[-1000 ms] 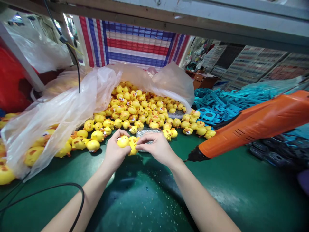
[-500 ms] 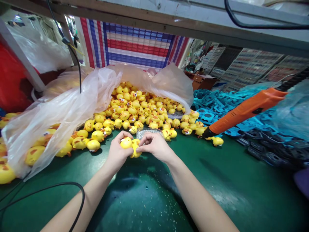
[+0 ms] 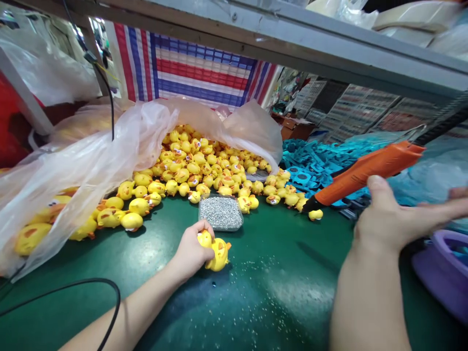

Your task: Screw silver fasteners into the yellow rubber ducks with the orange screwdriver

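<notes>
A yellow toy duck point(image 3: 219, 254) is gripped in my left hand point(image 3: 193, 249), low over the green table in front of a clear tray point(image 3: 221, 212) of small silvery pieces. My right hand point(image 3: 389, 219) is raised at the right with its fingers spread and nothing in it. It is beside an orange electric screwdriver point(image 3: 369, 170), which hangs at a slant, tip down to the left. The palm does not close round the tool. Just right of the tip lies another yellow duck point(image 3: 315, 215).
A heap of yellow ducks point(image 3: 197, 163) spills from a plastic bag point(image 3: 109, 156) behind the tray. Turquoise parts point(image 3: 321, 156) are piled at the back right. A purple basin point(image 3: 442, 273) stands at the right edge. A metal beam point(image 3: 278, 36) crosses overhead, and a black cable point(image 3: 91, 281) loops at the left.
My right hand has left the duck and moved far right to the screwdriver, opening its fingers. My left hand has lowered the duck toward me, uncovering the tray.
</notes>
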Available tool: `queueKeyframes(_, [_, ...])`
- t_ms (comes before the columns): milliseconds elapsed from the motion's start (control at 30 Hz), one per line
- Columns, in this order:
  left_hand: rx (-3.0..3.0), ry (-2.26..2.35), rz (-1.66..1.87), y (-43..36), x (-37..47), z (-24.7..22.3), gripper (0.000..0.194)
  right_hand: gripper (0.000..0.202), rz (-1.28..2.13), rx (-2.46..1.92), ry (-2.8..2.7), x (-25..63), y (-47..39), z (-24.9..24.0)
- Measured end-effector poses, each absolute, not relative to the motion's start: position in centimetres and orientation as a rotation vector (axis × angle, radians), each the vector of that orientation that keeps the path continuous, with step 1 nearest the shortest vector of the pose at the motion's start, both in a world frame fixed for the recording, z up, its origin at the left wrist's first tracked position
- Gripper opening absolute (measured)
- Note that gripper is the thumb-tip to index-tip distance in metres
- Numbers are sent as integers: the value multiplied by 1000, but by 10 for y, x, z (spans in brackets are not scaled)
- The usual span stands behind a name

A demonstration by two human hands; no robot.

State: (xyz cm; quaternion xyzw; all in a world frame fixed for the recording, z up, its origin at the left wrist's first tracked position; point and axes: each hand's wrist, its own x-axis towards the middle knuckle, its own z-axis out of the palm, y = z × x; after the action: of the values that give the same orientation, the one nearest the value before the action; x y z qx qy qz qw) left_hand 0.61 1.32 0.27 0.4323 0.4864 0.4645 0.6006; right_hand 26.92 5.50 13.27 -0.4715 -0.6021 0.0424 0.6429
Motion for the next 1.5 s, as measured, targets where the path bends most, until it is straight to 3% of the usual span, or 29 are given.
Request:
queueKeyframes(300, [990,1097,1026,8,16,-3,29,47,474,-1073,-1260,233,41,100])
queueKeyframes(567, [978,1012,998,6,19,-7,31,45,1004,-644,-1263,141,12,92])
queueKeyframes(967, [947,997,1019,6,17,-2,32,40,777,-607,-1152,125,2,84])
queueKeyframes(1500, [894,860,970,-4,14,13,29,28,765,-634,-1196,109,-13,59])
